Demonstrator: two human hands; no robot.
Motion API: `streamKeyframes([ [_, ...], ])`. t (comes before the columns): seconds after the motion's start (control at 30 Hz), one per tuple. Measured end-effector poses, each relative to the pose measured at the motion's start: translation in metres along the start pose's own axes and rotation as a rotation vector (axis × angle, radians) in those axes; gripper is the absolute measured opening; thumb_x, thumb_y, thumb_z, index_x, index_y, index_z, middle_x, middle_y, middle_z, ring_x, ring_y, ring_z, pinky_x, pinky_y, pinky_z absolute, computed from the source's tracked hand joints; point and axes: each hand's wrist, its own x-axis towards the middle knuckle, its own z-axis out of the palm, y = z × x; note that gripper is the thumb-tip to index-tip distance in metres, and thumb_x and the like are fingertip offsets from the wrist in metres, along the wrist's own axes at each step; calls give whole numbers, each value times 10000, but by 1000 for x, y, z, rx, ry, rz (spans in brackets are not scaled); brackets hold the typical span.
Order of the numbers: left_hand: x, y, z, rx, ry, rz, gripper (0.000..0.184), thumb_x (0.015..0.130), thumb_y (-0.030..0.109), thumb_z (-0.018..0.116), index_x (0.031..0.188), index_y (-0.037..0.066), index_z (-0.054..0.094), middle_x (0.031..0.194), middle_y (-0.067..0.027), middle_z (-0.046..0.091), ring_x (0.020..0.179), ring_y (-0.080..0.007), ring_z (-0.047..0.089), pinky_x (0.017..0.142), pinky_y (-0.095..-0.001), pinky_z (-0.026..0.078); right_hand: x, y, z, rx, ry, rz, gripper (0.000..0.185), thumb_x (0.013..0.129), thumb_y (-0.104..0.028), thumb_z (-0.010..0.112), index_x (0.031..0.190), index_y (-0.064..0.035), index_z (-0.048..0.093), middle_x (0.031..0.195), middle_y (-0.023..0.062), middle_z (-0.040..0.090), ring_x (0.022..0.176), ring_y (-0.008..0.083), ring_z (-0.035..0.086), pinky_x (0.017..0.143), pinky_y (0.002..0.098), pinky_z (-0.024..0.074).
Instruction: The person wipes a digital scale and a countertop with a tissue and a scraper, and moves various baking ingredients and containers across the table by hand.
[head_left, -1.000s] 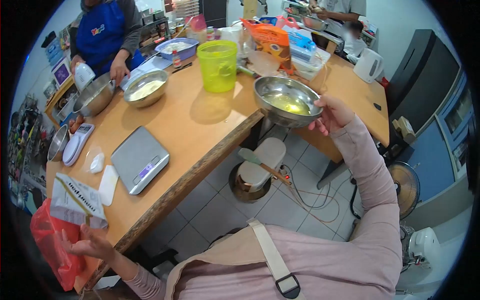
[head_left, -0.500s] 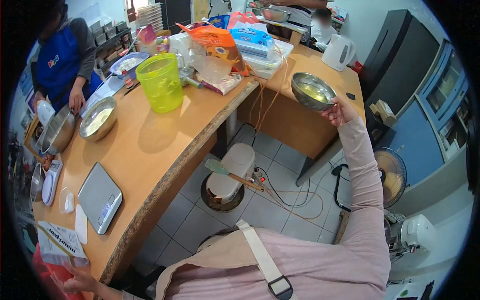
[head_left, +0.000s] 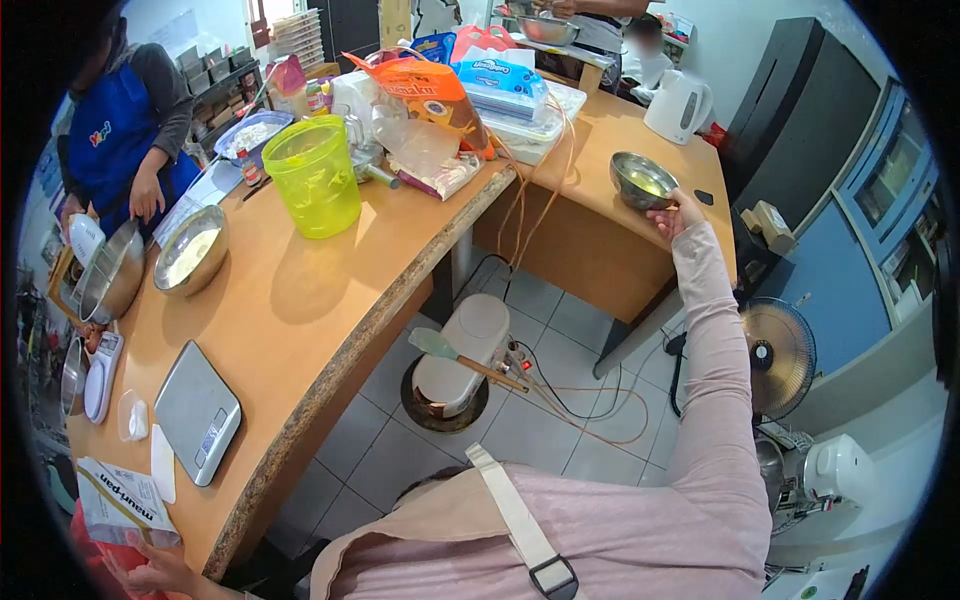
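Observation:
My right hand grips the rim of a metal bowl with clear yellowish liquid in it, at the side table by the white kettle. Whether the bowl's base touches the tabletop I cannot tell. At the lower left my left hand has its fingers spread, beside the mauri-pan packet and a red plastic bag. Near that packet a grey kitchen scale lies on the wooden table. A yellow-green bucket stands farther back.
A person in a blue apron works over a metal bowl at the left. Another person's hands are at a bowl at the back. Below are a stool with a spatula, cables and a fan.
My right hand has carried the bowl away from the main table's edge, over to the side table. My left hand has shifted lower in view. The whole view has turned to the right.

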Motion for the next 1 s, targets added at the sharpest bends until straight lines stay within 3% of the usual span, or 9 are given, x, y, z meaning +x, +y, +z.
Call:
streamKeyframes([
  [0.1,2,2,-1,-2,-5,-1,467,817,301,666,1101,-28,498,1158,-168,521,1079,-315,485,907,-421,386,21,-8,11,63,-60,117,405,871,-329,430,1128,-16,427,786,187,623,537,147,567,458,263,499],
  [0.3,7,15,-10,-23,-47,-44,446,837,274,647,1109,-41,485,1181,-180,506,1079,-329,487,904,-429,387,58,-7,38,78,-8,40,401,870,-298,461,1147,-13,413,819,184,620,586,202,606,464,286,508],
  [0.5,7,5,-10,-79,-75,-3,496,817,320,660,1129,-21,480,1207,-183,503,1098,-332,472,928,-425,367,73,-3,64,82,42,-66,418,880,-327,454,1091,34,451,782,171,631,527,153,578,450,253,518],
  [0.6,-1,6,-9,-71,-108,-69,513,826,322,648,1149,-28,458,1214,-182,489,1108,-334,453,936,-428,343,97,-1,57,95,-79,12,442,857,-339,528,1103,19,450,778,158,630,522,155,576,447,251,520],
  [0.73,8,24,-15,-93,-124,-76,535,836,323,634,1179,-33,429,1226,-176,467,1132,-328,423,950,-435,318,87,-2,54,-72,147,-118,473,785,-345,659,1049,8,487,778,117,580,580,165,562,465,268,480],
  [0.8,12,30,-16,-163,-118,-61,546,839,324,629,1188,-38,417,1236,-175,454,1140,-322,414,960,-438,305,90,-6,62,-226,515,-457,469,769,-336,690,1016,13,497,796,106,565,615,144,544,524,266,469],
  [0.87,12,29,-13,-217,-142,-52,550,845,323,620,1198,-35,396,1274,-185,397,1179,-334,361,989,-455,262,62,-14,102,-160,588,-888,435,784,-301,678,1013,27,507,837,94,561,704,146,546,616,282,467],
  [0.9,13,36,-14,-189,-161,-56,558,847,338,615,1208,-20,385,1287,-187,371,1198,-339,331,995,-467,246,40,-21,125,-59,394,-981,424,791,-277,670,1027,35,509,865,87,564,766,153,552,669,292,468],
  [1.0,17,51,-18,-201,-199,-77,579,850,367,604,1226,-3,365,1315,-188,319,1229,-344,278,1006,-482,213,-67,-30,237,-288,44,-1166,300,791,-179,644,1039,-31,565,947,67,584,885,168,548,742,295,449],
])
